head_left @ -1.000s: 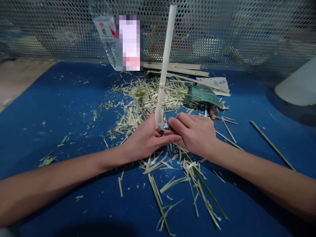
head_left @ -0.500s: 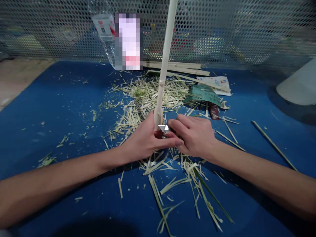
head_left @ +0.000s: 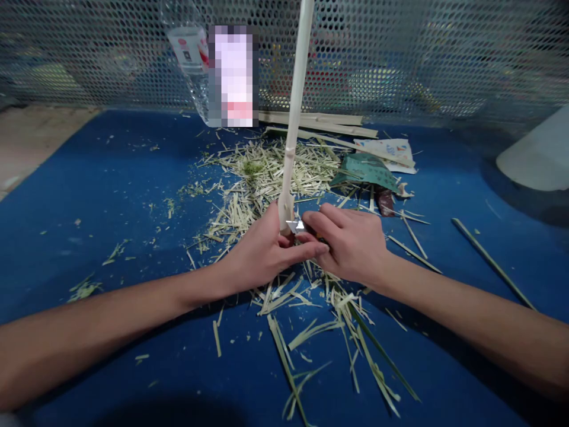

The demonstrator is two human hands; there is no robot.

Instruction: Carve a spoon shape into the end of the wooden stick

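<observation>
- A left hand (head_left: 262, 246) clamped a pale stick (head_left: 297, 107) near its lower end, the shaft rising upright above the blue table (head_left: 111, 225).
- A right hand (head_left: 355, 237) closed around a small blade (head_left: 296, 226), its metal tip against or just beside the stick's lower end; actual contact was unclear.
- The visible shaft looked bare and pale, its lower end notched. Cutting appeared well along, judging by the heap of shavings (head_left: 284, 169) behind the hands, though how much remained could not be told.
- Split strips (head_left: 329, 127) lay beyond the heap, beside a green wrapper (head_left: 364, 169).
- A bottle (head_left: 189, 56) leaned at the mesh panel (head_left: 377, 59).
</observation>
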